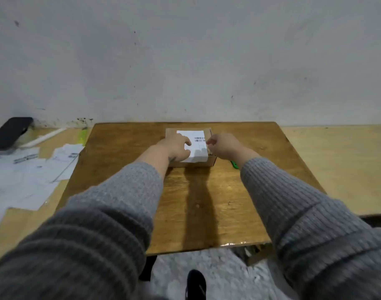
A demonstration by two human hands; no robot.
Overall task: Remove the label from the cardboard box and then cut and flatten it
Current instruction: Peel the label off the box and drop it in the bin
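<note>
A small brown cardboard box (171, 132) sits at the far middle of the wooden table (124, 169). A white label (192, 135) with barcodes covers most of its top and folds over the front edge. My left hand (176, 148) rests flat on the box's left side, fingers on the label. My right hand (223, 147) is at the label's right edge with fingertips pinched there; whether they grip the edge is unclear. A green tool (235, 164), partly hidden by my right forearm, lies on the table to the right of the box.
Several white paper sheets (29, 169) lie on the lighter surface to the left, with a black phone (10, 132) behind them. A white wall stands right behind the table. A dark shoe (196, 284) shows on the floor below the near edge.
</note>
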